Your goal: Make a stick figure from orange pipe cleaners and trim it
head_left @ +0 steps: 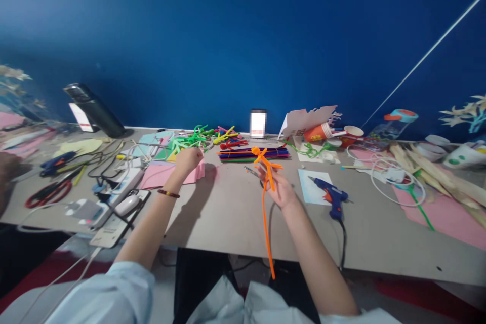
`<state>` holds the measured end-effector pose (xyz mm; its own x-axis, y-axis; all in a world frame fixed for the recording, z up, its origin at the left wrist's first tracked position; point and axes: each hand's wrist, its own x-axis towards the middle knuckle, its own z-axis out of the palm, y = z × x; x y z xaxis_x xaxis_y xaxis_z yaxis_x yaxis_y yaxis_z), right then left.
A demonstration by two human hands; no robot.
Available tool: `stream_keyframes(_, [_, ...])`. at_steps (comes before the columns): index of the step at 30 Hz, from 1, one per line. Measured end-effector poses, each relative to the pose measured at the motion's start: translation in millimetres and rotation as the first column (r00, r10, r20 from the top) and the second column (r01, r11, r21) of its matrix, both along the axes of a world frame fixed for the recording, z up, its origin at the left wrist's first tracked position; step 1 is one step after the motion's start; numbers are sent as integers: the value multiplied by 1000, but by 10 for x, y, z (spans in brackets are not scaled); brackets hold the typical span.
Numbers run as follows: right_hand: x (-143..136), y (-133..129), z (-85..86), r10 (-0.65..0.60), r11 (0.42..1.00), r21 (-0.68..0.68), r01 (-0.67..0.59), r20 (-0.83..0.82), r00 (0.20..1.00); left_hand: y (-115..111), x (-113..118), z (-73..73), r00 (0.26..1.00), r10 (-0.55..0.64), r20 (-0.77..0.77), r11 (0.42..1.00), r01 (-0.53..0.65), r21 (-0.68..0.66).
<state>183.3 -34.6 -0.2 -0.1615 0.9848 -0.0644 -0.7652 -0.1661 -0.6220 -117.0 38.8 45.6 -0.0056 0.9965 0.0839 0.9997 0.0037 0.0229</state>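
Note:
My right hand (280, 187) holds a figure of twisted orange pipe cleaner (270, 172) upright. It has a small looped head and side limbs, and one long strand hangs down past the table edge. My left hand (189, 161) is closed over pink paper sheets (155, 176), close to a heap of bent green pipe cleaners (195, 135). Its fingertips are turned away from me, so whatever they may hold is hidden. Just beyond my right hand lies a bundle of straight purple, red and green pipe cleaners (243, 154).
A blue glue gun (329, 195) rests on light paper at the right, its cord running off the edge. At the left are a power strip (121, 192), cables, red-handled scissors (49, 193) and a leaning dark bottle (96, 111). A phone (258, 124) stands against the wall.

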Motion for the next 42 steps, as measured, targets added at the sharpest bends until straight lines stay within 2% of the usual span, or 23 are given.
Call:
stream_keyframes(2, [-4,-3,-1,5,1000,-13,-5,16,1000,42,-94,26,999,27,-41,994,-31,-104])
stream_keyframes(4, [-7,-11,9,7,1000,-23,-6,35,999,53,-160,58,993,45,-108,992,-57,-109])
stream_keyframes(6, [-10,-21,23,4,1000,-23,-3,63,998,35,-195,111,993,28,-113,995,-38,-89])
stream_keyframes(8, [-14,-27,33,-1,1000,-18,3,92,996,2,-198,178,998,1,-69,1000,-2,-16])
stream_keyframes(11, [-32,-21,33,-16,1000,0,16,126,992,-54,-123,269,999,-30,-15,974,32,226])
stream_keyframes(13, [-54,-12,23,-27,1000,12,25,160,987,-105,5,308,994,-100,38,933,80,350])
stream_keyframes(15, [-80,-7,9,-57,998,17,55,211,976,-187,206,332,965,-229,130,884,150,443])
stream_keyframes(18, [-115,-12,-7,-131,991,36,126,298,946,-369,599,348,868,-439,229,789,251,561])
stream_keyframes(20, [-128,-22,-9,-165,986,57,155,342,925,-494,856,334,797,-571,197,725,377,577])
stream_keyframes(23, [-135,-34,2,-175,985,62,163,361,916,-612,1139,256,691,-717,92,629,584,513])
stream_keyframes(25, [-136,-34,9,-176,984,56,167,369,913,-629,1245,163,653,-753,87,610,642,465])
stream_keyframes(27, [-134,-29,7,-188,982,51,182,403,896,-613,1299,49,651,-752,103,613,634,472])
stream_keyframes(30, [-130,-24,-11,-200,979,53,199,472,859,-577,1321,-124,650,-755,81,587,616,525])
stream_keyframes(34, [-127,-37,-20,-182,982,60,177,533,827,-583,1311,-292,654,-749,110,583,570,579])
stream_keyframes(39, [-147,-60,8,-172,984,63,167,583,794,-615,1309,-412,655,-749,106,552,527,646])
stream_keyframes(42, [-164,-63,3,-176,984,97,148,622,763,-622,1304,-427,694,-708,131,573,455,681])
